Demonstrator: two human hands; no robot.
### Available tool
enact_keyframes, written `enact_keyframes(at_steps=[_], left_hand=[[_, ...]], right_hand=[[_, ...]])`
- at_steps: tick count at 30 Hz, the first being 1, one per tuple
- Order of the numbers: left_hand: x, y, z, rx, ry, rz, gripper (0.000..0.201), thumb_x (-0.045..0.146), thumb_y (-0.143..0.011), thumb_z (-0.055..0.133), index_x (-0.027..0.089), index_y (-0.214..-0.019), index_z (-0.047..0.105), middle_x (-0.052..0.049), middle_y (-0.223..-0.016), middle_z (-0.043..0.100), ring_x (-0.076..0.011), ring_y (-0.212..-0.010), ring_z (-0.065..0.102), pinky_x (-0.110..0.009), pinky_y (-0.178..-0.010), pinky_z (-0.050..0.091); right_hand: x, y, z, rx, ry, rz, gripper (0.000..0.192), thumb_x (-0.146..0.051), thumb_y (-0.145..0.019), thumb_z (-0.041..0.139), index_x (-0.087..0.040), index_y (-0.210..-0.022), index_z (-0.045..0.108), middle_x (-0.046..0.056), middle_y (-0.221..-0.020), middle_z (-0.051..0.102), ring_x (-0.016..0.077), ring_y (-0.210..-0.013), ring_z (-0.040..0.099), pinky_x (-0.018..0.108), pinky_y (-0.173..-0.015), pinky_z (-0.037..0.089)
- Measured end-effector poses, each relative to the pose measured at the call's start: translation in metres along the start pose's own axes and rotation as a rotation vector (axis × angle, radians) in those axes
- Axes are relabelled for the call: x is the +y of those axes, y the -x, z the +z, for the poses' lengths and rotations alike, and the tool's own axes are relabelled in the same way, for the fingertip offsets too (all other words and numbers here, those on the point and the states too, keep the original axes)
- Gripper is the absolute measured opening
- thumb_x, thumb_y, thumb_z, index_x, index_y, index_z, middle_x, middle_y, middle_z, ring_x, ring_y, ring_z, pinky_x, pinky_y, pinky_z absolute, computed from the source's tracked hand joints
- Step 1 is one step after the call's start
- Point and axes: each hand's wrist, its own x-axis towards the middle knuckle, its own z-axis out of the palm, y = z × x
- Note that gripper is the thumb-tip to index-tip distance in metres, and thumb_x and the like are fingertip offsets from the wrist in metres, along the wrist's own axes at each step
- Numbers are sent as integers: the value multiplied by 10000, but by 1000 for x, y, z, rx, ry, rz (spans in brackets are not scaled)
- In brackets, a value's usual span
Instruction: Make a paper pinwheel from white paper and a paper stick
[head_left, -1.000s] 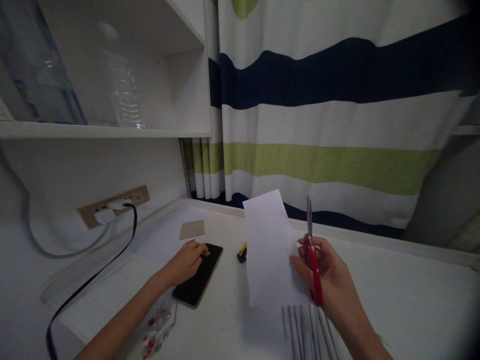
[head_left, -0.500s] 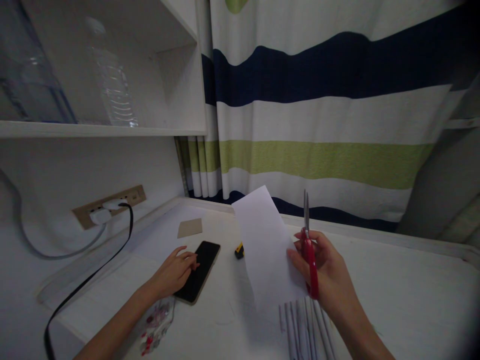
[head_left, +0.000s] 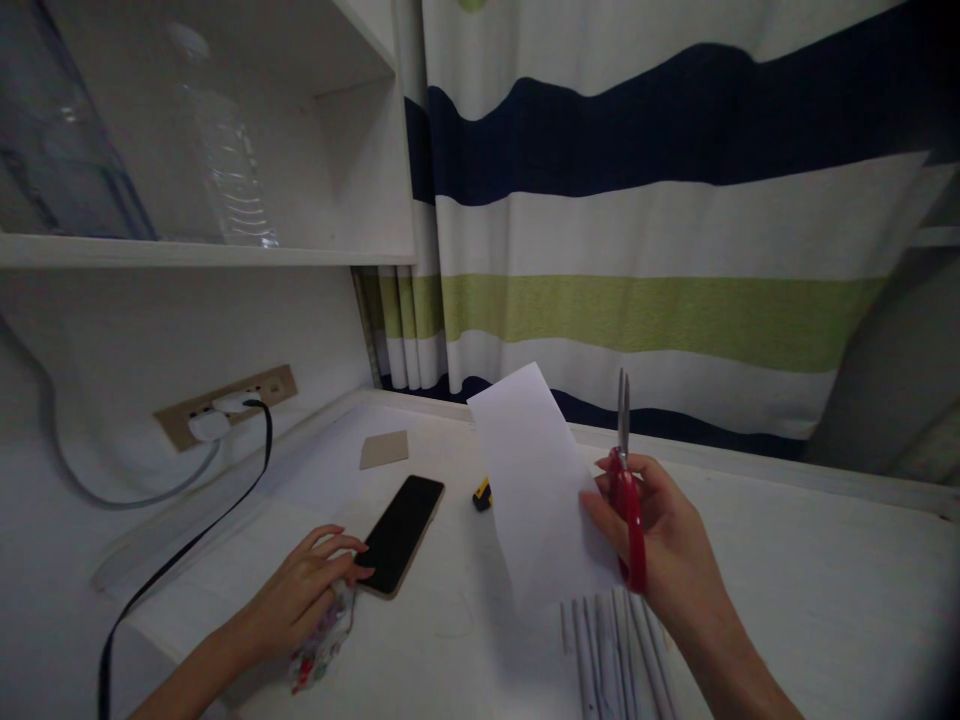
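My right hand (head_left: 664, 535) grips a pair of red-handled scissors (head_left: 628, 500), blades pointing up and nearly together. The same hand pinches a sheet of white paper (head_left: 525, 480) by its lower right side, and the sheet stands tilted above the desk. To the left, my left hand (head_left: 304, 590) is open, its fingertips at the lower left edge of a black-screened phone (head_left: 401, 530) lying flat. Beneath that hand is a clear plastic bag with small red bits (head_left: 319, 655), partly covered. Below the paper lie several rolled paper tubes (head_left: 619, 650), side by side.
Behind the paper, a yellow and black tool (head_left: 482, 494) is partly hidden. A grey-beige card (head_left: 384, 450) lies near the wall. A black cord (head_left: 187, 545) runs from the wall socket (head_left: 281, 385) down the left. A shelf (head_left: 300, 258) with a clear bottle (head_left: 236, 190) overhangs the desk's left side.
My left hand has moved down and left, from the phone's screen to its lower edge, now covering part of the plastic bag. The right hand still holds the scissors and paper.
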Motion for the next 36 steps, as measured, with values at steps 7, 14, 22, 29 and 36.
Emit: enact_keyframes(at_steps=[7,14,22,29,36], left_hand=[[0,2,7,53,3,-53,370,116,-781,391,233,-1100,536,-35,-1113,598,-201,-1073,488,-385,-986,270],[6,-5,6,37,16,-105,295,130,-776,380,209,-983,575,-45,-1032,630,-210,-1049,498,-393,-973,281],[12,-14,3,17,16,-167,271,102,-762,343,201,-869,571,-48,-1007,633,-200,-1030,504,-386,-975,269],[13,-17,0,99,59,-146,257,111,-746,358,203,-872,563,-42,-986,648,-214,-1020,505,-397,-954,283],[51,-75,-17,379,724,-347,227,250,-778,477,206,-943,626,-70,-1059,615,-268,-1068,459,-462,-987,208]], right_hand=[[0,1,1,5,16,-4,296,-236,-666,673,-219,-901,495,-16,-737,525,147,-624,496,251,-550,400],[0,-1,0,10,16,12,337,-324,-647,693,-216,-900,499,-8,-722,532,155,-601,500,253,-504,391],[0,0,-1,-19,-24,-5,314,-325,-676,682,-232,-902,486,-27,-722,538,157,-649,531,255,-557,398],[-2,-1,-1,26,-9,-19,318,-313,-649,699,-216,-889,514,-12,-724,557,161,-633,538,260,-560,428],[-7,1,-1,59,13,-7,309,-283,-633,700,-217,-873,518,-11,-709,550,172,-642,538,275,-573,442]])
